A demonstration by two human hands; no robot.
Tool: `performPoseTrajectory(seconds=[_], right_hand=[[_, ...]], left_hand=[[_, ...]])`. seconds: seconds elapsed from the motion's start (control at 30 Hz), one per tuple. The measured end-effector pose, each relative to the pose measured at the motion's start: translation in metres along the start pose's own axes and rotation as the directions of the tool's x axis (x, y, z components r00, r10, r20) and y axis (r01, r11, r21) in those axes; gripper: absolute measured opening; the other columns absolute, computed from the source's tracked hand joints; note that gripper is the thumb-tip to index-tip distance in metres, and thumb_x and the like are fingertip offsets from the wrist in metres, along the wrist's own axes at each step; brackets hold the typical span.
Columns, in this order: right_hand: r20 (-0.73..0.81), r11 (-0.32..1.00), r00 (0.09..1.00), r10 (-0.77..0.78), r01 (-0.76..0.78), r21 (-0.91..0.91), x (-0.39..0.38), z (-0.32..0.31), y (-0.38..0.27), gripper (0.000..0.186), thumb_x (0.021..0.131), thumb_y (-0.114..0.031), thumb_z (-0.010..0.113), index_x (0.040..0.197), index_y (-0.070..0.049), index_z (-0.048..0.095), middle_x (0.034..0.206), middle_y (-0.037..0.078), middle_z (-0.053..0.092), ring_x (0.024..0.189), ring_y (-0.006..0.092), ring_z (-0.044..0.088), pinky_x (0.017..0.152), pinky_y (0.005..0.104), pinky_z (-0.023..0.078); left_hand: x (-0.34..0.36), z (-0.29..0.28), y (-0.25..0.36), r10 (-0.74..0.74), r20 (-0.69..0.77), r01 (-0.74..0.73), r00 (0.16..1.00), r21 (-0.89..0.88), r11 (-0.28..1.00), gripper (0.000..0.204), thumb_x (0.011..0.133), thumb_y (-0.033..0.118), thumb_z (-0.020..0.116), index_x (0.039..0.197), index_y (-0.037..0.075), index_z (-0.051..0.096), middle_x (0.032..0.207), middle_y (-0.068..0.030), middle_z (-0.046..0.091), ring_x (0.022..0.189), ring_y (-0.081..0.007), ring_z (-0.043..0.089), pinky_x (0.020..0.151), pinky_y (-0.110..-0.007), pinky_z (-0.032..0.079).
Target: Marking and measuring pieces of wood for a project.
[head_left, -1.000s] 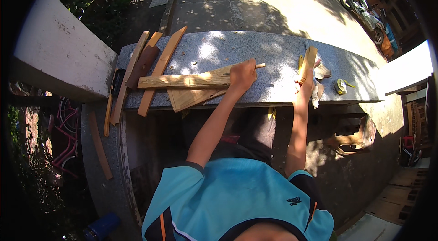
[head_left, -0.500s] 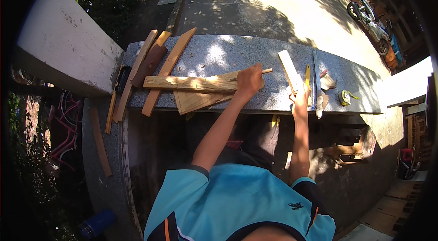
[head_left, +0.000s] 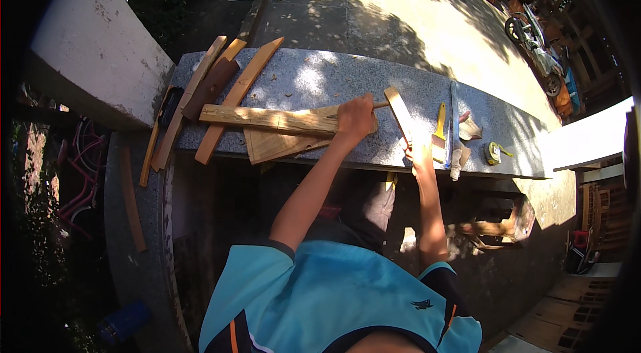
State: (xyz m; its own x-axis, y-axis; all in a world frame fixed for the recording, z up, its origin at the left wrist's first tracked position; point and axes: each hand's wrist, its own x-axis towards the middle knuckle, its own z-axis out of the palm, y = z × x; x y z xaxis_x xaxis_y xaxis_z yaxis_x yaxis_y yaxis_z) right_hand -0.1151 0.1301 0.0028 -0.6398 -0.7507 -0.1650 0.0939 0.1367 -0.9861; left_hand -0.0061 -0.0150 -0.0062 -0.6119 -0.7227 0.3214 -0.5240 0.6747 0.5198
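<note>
My left hand [head_left: 356, 116] is closed around a chisel with a slim round wooden handle [head_left: 380, 104]. Its dark tip shows at the other side of the fist, over a long, rough-faced wooden board [head_left: 267, 119]. That board lies across a wider flat piece of wood [head_left: 264, 146] and a slanted plank [head_left: 240, 99]. In my right hand [head_left: 418, 150] is a pale wooden block [head_left: 398, 111], gripped at its near end and tilted. Its far part is right by the chisel handle's end; whether they touch, I cannot tell.
On the speckled stone bench [head_left: 314, 79], right of my hands, lie a yellow-handled brush [head_left: 440, 122], a long blue-edged strip [head_left: 455, 119], crumpled cloth-like pieces [head_left: 467, 129] and a tape measure [head_left: 493, 152]. Several wooden strips [head_left: 190, 102] and a brown piece [head_left: 210, 89] lie left, near a white pillar [head_left: 100, 46].
The wooden block in my right hand has swung left, up to the chisel handle. My left hand keeps its grip over the board. The whole view has shifted slightly.
</note>
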Motion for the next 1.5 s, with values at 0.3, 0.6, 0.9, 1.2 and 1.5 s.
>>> performPoseTrajectory(seconds=[0.3,0.6,0.9,1.2,1.5], right_hand=[[-0.070,0.986,0.989,-0.133,0.139,0.092,0.008,-0.019,0.001,0.046,0.086,-0.047,0.047,0.066,-0.006,0.047,0.050,0.000,0.041,0.036,0.0070,0.036,0.033,0.0227,0.028],[-0.084,0.998,0.996,-0.041,0.037,-0.053,0.000,-0.020,-0.025,0.033,0.087,-0.038,0.049,0.076,-0.006,0.050,0.060,0.000,0.044,0.044,0.0046,0.039,0.037,0.0190,0.029],[0.046,0.987,0.987,-0.151,0.149,0.059,0.003,-0.012,-0.012,0.033,0.091,-0.034,0.042,0.080,-0.004,0.050,0.055,-0.001,0.045,0.042,0.0031,0.038,0.037,0.0181,0.029],[-0.061,0.981,0.996,-0.072,0.082,0.174,0.006,0.006,-0.007,0.032,0.091,-0.034,0.043,0.078,-0.007,0.052,0.056,0.000,0.048,0.037,0.0031,0.034,0.034,0.0178,0.025],[0.018,0.997,0.996,-0.082,0.082,0.006,-0.003,0.010,-0.023,0.034,0.091,-0.035,0.042,0.083,-0.004,0.052,0.059,-0.001,0.047,0.043,0.0040,0.035,0.039,0.0192,0.026]], left_hand=[[0.006,0.006,0.012,0.017,-0.033,-0.018,0.999,-0.034,0.999,0.011,0.073,0.012,0.061,0.074,0.005,0.052,0.064,-0.0126,0.059,0.061,-0.0289,0.062,0.052,-0.039,0.049],[0.006,-0.002,0.003,-0.090,0.050,0.089,0.995,0.020,0.996,0.010,0.073,0.013,0.062,0.077,0.006,0.055,0.067,-0.0123,0.061,0.066,-0.0296,0.062,0.055,-0.039,0.049],[0.002,-0.002,0.001,-0.125,0.048,0.124,0.991,0.035,0.992,0.011,0.073,0.013,0.062,0.077,0.005,0.055,0.069,-0.0135,0.061,0.067,-0.0290,0.063,0.056,-0.039,0.050],[0.001,-0.002,0.004,-0.112,0.011,0.112,0.994,0.044,0.993,0.014,0.071,0.015,0.064,0.077,0.006,0.055,0.069,-0.0120,0.061,0.065,-0.0282,0.063,0.055,-0.038,0.049],[-0.003,0.000,0.001,-0.128,-0.014,0.129,0.992,0.051,0.990,0.014,0.070,0.016,0.065,0.075,0.006,0.056,0.068,-0.0109,0.062,0.064,-0.0266,0.063,0.055,-0.037,0.049]])
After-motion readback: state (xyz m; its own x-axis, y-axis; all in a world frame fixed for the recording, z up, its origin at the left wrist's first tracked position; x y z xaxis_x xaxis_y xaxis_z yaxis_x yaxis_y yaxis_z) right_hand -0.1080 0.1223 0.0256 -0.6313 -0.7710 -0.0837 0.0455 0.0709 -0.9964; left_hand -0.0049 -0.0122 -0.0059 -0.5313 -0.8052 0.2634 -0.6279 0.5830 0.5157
